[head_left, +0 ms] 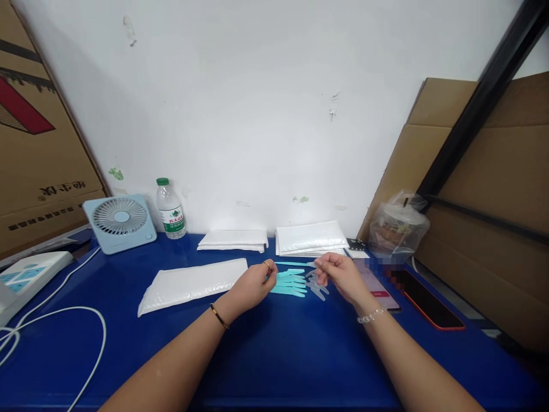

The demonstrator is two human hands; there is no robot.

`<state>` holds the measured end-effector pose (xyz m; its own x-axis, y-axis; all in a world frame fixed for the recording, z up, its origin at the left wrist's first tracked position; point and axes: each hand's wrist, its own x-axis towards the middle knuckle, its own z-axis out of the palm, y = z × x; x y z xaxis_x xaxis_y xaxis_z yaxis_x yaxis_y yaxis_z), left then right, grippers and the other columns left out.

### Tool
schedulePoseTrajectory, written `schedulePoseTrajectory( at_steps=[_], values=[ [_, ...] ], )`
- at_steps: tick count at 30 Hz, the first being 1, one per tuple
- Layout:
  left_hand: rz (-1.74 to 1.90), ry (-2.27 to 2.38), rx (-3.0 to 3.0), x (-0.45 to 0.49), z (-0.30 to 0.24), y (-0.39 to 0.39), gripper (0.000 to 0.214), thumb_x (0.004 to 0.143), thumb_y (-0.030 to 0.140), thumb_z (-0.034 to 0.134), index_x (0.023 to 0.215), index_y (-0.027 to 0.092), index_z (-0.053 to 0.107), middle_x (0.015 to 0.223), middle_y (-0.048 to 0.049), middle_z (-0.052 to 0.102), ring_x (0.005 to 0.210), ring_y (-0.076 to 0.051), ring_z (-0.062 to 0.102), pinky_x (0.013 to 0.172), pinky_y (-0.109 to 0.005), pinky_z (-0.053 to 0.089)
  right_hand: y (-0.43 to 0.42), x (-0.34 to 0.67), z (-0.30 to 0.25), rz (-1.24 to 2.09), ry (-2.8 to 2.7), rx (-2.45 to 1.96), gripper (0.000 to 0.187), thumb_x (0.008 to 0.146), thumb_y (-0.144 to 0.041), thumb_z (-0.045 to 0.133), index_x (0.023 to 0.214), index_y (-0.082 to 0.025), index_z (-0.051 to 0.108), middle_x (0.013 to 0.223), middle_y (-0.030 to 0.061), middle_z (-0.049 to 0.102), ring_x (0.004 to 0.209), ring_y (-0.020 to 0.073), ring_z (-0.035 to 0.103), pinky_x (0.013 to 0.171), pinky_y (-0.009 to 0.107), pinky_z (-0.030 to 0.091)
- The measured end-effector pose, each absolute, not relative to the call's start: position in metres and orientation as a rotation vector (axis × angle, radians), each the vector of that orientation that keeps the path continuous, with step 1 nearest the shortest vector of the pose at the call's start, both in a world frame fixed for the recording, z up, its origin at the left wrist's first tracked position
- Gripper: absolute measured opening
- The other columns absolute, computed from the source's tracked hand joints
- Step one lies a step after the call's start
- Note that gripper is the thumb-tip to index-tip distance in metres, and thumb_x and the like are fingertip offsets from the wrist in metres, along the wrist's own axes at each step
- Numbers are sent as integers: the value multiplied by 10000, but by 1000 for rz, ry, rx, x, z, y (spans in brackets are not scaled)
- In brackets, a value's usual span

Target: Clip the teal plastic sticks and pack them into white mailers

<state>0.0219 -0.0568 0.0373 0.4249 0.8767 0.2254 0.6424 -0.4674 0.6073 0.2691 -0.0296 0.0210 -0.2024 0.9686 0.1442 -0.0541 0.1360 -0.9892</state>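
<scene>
My left hand (252, 286) is closed around the handle end of a teal eyebrow razor (294, 264), held level above the table. At the razor's other end, my right hand (341, 277) pinches a small see-through cap (313, 264); the cap is at the blade end, but I cannot tell how far it covers it. Just below lie several more teal eyebrow razors (290, 284), side by side and partly behind my left fingers. Several loose transparent caps (318, 290) are scattered to their right, under my right hand. A white bubble mailer (193, 284) lies flat left of my left hand.
White mailers are stacked at the back, one stack on the left (234, 239) and another on the right (311, 237). A blue fan (120, 220) and water bottle (170, 212) stand back left. Phones (433, 300) and a bagged cup (398, 229) occupy the right. White cables (103, 326) cross the left.
</scene>
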Motion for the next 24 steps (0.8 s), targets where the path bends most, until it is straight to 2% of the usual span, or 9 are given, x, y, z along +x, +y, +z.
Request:
schedulePoseTrajectory(
  at_steps=[3,17,20,22,24],
  values=[
    [739,1291,2251,23,37,-57,184,906,282,327,807,201,459,657,20,488,577,-128,434,564,-246,311,-32,266,19,1280,-1361,-931,289,768,-418,670,743,-164,536,592,-3,632,413,101,580,376,185,385],
    [734,1242,2256,28,33,-58,215,913,288,330,828,193,503,693,2,535,610,-134,490,587,-249,377,-43,233,14,1392,-1517,-915,315,797,-483,605,751,-192,495,603,-16,642,432,131,606,394,209,404],
    [852,1265,2242,27,29,-54,210,893,321,411,1007,187,525,890,-49,600,806,-171,561,714,-277,441,-34,241,13,1279,-1522,-985,321,779,-496,615,739,-194,514,573,-26,610,401,105,538,402,213,370],
    [996,1371,2259,24,27,-50,306,857,333,492,1123,184,502,1069,-90,580,989,-214,538,834,-324,438,-21,254,10,1059,-1470,-1074,315,759,-485,638,716,-187,546,535,-39,557,418,86,477,433,212,350],
    [1004,1475,2303,20,25,-44,305,841,324,518,1113,187,528,1113,-99,567,1047,-240,513,881,-359,422,-5,269,3,830,-1425,-1183,328,747,-482,644,660,-178,557,532,-30,534,483,95,470,487,221,357]
  ],
)
